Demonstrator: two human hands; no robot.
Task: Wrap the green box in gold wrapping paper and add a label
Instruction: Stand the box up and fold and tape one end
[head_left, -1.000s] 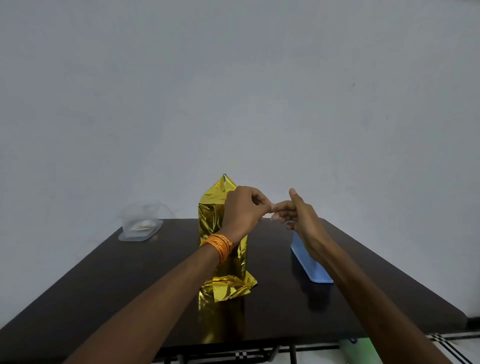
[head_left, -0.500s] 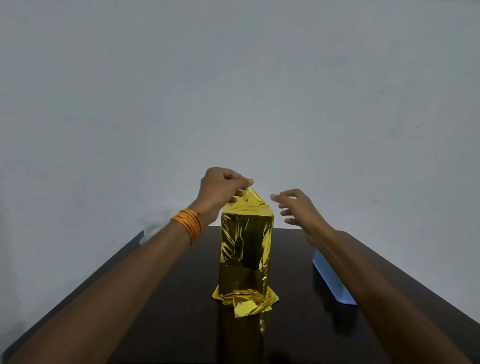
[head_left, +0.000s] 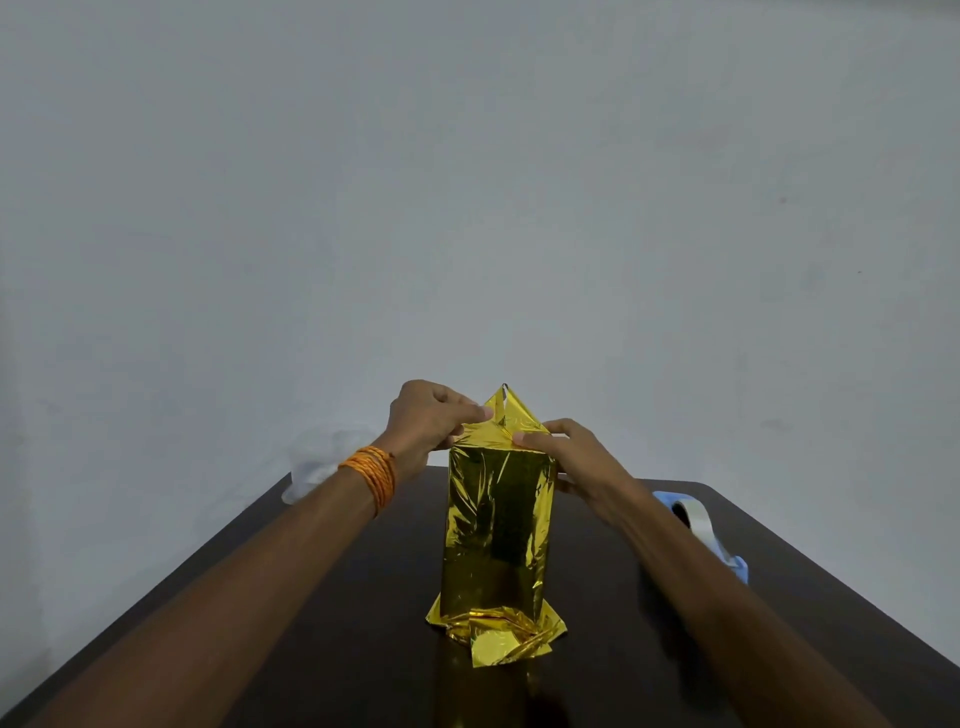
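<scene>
**Gold foil folded at the foot, peak not yet laid down**

The gold wrapping paper (head_left: 496, 519) covers the green box on every side that shows, so none of the green can be seen. The box stands upright on the dark table (head_left: 311, 623), directly ahead of the person and between the two forearms. Standing it on end probably keeps the upper end within reach of both hands.

At the foot of the box the paper is folded under into crumpled flaps (head_left: 498, 631) that spread out on the table. At the top a triangular flap (head_left: 506, 408) stands up in a point.

The left hand (head_left: 426, 423), which has an orange thread band (head_left: 371, 475) at the wrist, is at the box's upper left corner. Its fingers are curled and the thumb nips the foil at the base of the flap. The right hand (head_left: 569, 452) is at the upper right corner, with the thumb pinning foil on the front top edge and the fingers wrapped round the side. This hold seems meant to sharpen the creases and steady the tall box.

Right of the box a tape roll (head_left: 688, 512) sits on a pale blue holder (head_left: 737, 566), within easy reach. Behind and left of the box is a clear plastic container (head_left: 317, 457). No label shows, so the top fold, taping and labelling look to be outstanding.
</scene>
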